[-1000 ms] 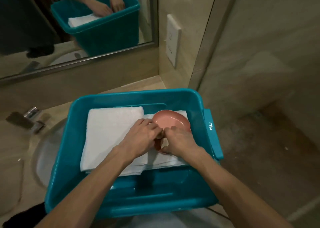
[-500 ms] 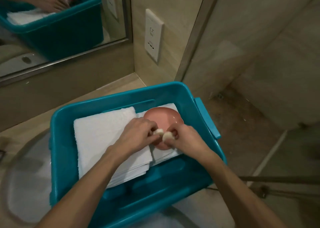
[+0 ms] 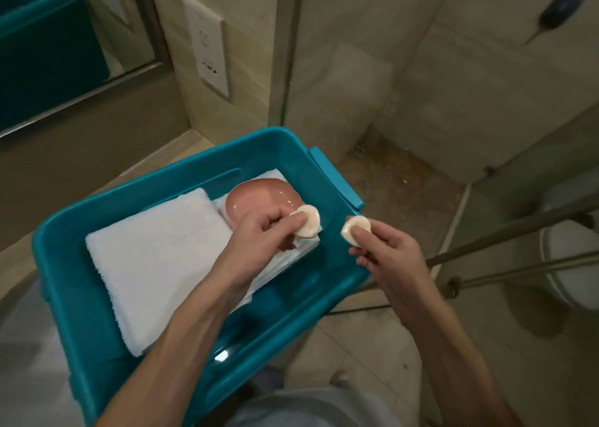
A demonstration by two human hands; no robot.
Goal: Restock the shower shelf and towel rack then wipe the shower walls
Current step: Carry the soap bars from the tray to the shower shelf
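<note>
The person's left hand (image 3: 259, 241) pinches a small round white soap bar (image 3: 308, 225) between thumb and curled fingers. It sits above the edge of a shallow pink dish (image 3: 259, 199), and the hand covers the dish's near rim. The right hand (image 3: 389, 258) pinches a second round white soap (image 3: 355, 228) between thumb and forefinger, over the right rim of the teal plastic bin (image 3: 81, 297). Its other fingers are curled beneath and mostly hidden. The two soaps are held apart. In the bin, a thick folded white towel (image 3: 155, 264) lies on the left. The pink dish rests on a thinner stack of folded white cloth (image 3: 275, 174), which the dish and left hand largely cover. The bin's near-left corner is cut off by the picture's edge. A white wall plate (image 3: 210, 47) carries dark marks too blurred to read, and no lettering can be made out on the bin's side tab (image 3: 337, 180). A mirror (image 3: 48, 37) reflects part of the bin. High on the shower wall is a dark blue object (image 3: 564, 8), smeared beyond telling. Two metal bars (image 3: 518, 225) cross in front of a white toilet (image 3: 570, 248) cut off at the right.
</note>
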